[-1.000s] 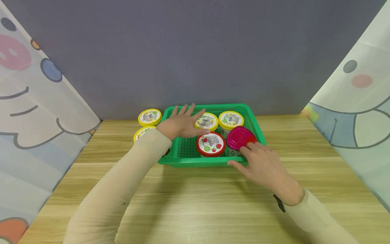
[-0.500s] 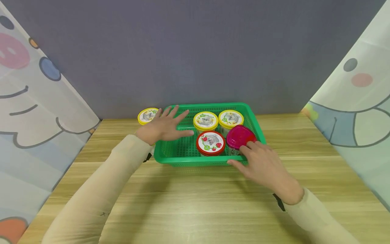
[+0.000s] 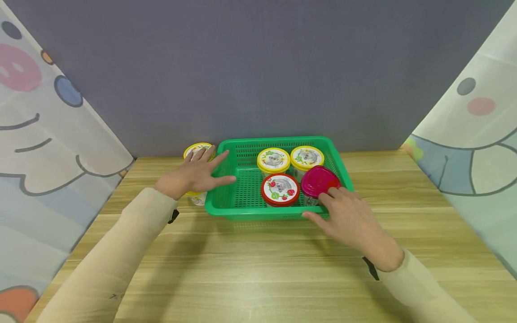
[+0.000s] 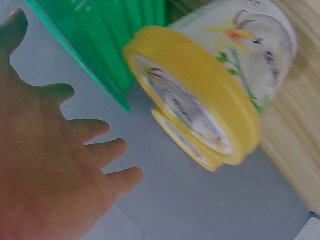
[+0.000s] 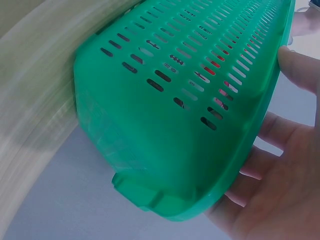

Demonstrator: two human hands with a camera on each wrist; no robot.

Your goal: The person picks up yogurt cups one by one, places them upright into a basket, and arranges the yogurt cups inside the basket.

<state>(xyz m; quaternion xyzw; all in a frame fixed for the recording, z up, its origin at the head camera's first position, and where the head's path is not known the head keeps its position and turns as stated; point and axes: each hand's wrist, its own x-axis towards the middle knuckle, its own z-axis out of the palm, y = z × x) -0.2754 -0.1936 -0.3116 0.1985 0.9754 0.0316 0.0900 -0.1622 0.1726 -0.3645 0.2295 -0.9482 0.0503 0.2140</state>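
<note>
My left hand hovers with fingers spread just left of the green plastic basket, over two yellow-lidded tubs outside it. The nearer tub is mostly hidden under the palm in the head view. In the left wrist view this tub stands beside the fingers, apart from them. Behind it, the farther tub shows part of its lid. My right hand holds the basket's front right rim, thumb outside and fingers over it. Those fingertips lie next to a magenta-lidded tub.
Inside the basket stand a red-lidded tub and two yellow-lidded tubs, one left and one right. The basket's left part shows bare mesh. A grey partition rises behind the wooden table; printed cloths flank both sides.
My left hand has moved left, from over the basket to over the two tubs outside it, fingers spread throughout. My right hand has stayed at the basket's front right rim.
</note>
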